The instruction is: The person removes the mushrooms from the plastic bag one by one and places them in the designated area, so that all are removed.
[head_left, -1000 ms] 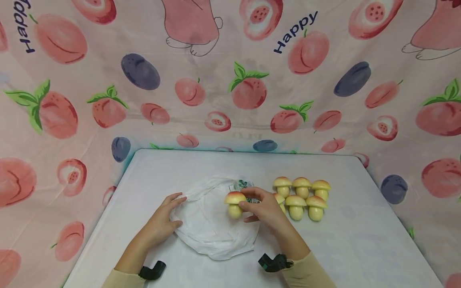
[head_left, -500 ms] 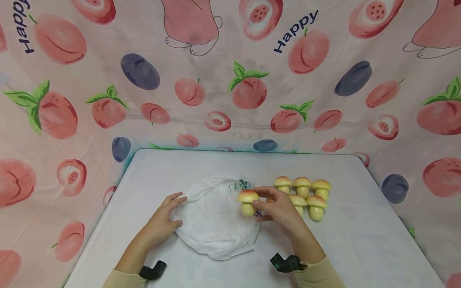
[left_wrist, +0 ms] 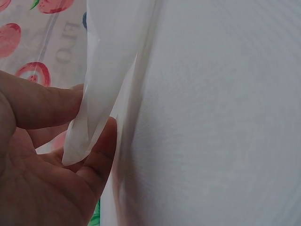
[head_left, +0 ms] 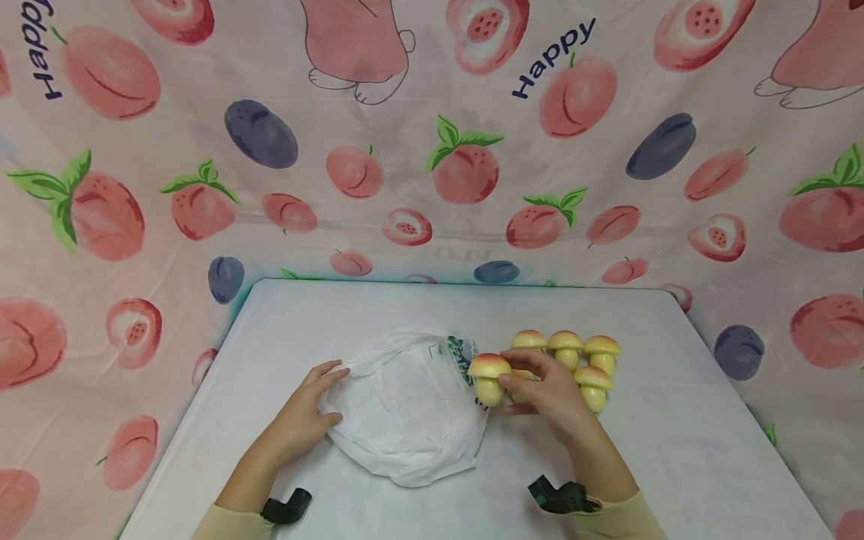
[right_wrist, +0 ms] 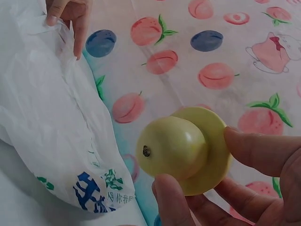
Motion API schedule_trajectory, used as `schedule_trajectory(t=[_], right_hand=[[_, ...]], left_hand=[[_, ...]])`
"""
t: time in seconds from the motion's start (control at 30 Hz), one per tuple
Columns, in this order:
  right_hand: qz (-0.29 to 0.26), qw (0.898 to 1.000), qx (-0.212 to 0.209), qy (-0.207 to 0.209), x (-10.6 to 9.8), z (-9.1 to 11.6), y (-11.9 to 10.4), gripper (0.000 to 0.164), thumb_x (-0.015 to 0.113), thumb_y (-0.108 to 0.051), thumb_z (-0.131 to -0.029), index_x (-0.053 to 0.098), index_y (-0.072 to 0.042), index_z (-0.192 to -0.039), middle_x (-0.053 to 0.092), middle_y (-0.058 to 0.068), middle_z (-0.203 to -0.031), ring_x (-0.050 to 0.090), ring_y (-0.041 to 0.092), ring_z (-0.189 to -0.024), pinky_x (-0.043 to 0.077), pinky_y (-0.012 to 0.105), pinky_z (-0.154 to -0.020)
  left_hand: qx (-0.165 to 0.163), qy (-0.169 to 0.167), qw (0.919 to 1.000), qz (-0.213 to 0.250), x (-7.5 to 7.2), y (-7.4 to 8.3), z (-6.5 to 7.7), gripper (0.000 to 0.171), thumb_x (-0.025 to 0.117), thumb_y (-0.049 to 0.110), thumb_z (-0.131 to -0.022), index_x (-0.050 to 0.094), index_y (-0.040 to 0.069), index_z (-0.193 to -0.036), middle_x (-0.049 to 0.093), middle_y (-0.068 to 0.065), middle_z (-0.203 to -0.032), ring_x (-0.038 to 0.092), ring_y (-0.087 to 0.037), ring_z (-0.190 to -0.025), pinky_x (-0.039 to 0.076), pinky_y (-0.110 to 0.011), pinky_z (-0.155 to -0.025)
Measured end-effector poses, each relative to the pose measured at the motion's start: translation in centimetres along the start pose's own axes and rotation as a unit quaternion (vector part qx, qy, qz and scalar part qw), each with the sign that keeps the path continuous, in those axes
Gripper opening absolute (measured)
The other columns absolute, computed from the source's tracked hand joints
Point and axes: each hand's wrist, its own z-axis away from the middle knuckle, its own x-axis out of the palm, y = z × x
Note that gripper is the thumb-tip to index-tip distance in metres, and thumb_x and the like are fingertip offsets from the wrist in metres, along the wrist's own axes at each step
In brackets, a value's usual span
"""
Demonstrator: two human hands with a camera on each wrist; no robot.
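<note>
My right hand (head_left: 550, 386) pinches a yellow toy mushroom (head_left: 489, 379) with a reddish-brown cap, near the right side of a white plastic bag (head_left: 405, 420). In the right wrist view, the toy mushroom (right_wrist: 171, 146) lies sideways between thumb and fingers, its stem end facing the bag (right_wrist: 51, 103). At the bag's left side, my left hand (head_left: 307, 412) holds the rim. Close up in the left wrist view, the plastic (left_wrist: 103, 61) passes between the digits of my left hand (left_wrist: 51, 141). The bag's inside cannot be made out.
Several more toy mushrooms (head_left: 594, 386) stand in two rows on the white table (head_left: 675, 450), right of the bag; my right hand partly covers some. A fruit-patterned cloth (head_left: 405, 150) hangs behind the table and along its sides.
My right hand has moved right with the toy mushroom, from above the bag's middle to its right edge, toward the rows. The left hand and bag stay put.
</note>
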Motion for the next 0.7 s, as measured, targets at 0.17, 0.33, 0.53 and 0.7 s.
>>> schedule_trajectory(t=[0.17,0.33,0.53,0.7], right_hand=[[-0.003,1.000,0.005,0.009,-0.8,0.4,0.1,0.052,0.078,-0.013,-0.098,0.060,0.000,-0.146,0.058,0.024,-0.146,0.072,0.016,-0.095,0.068,0.040,-0.073],[0.005,1.000,0.015,0.018,-1.6,0.9,0.2,0.055,0.078,-0.016,-0.099,0.059,-0.001,-0.148,0.058,0.023,-0.149,0.073,0.016,-0.098,0.068,0.040,-0.074],[0.006,1.000,0.017,0.026,-2.6,1.3,0.3,0.055,0.077,-0.016,-0.100,0.058,-0.001,-0.149,0.057,0.023,-0.150,0.071,0.016,-0.103,0.068,0.042,-0.076],[0.014,0.999,0.014,0.030,-3.5,1.6,0.3,0.056,0.077,-0.018,-0.100,0.057,-0.001,-0.149,0.056,0.023,-0.151,0.072,0.013,-0.102,0.068,0.041,-0.077]], left_hand=[[-0.002,0.002,1.0000,-0.002,0.0,-0.1,0.0,0.076,0.074,-0.009,-0.090,0.050,0.009,-0.160,0.031,-0.010,-0.176,0.027,-0.047,-0.163,0.030,-0.069,-0.127],[-0.002,0.002,1.0000,-0.002,0.1,-0.2,-0.1,0.076,0.074,-0.009,-0.090,0.050,0.009,-0.160,0.031,-0.010,-0.176,0.027,-0.047,-0.163,0.029,-0.068,-0.128],[-0.003,-0.001,1.0000,-0.006,0.1,-0.2,-0.1,0.076,0.074,-0.009,-0.090,0.050,0.009,-0.160,0.030,-0.010,-0.176,0.026,-0.047,-0.164,0.030,-0.068,-0.128],[-0.004,-0.003,1.0000,-0.006,0.0,-0.1,0.0,0.076,0.074,-0.008,-0.090,0.050,0.009,-0.160,0.030,-0.011,-0.176,0.026,-0.047,-0.164,0.029,-0.069,-0.128]])
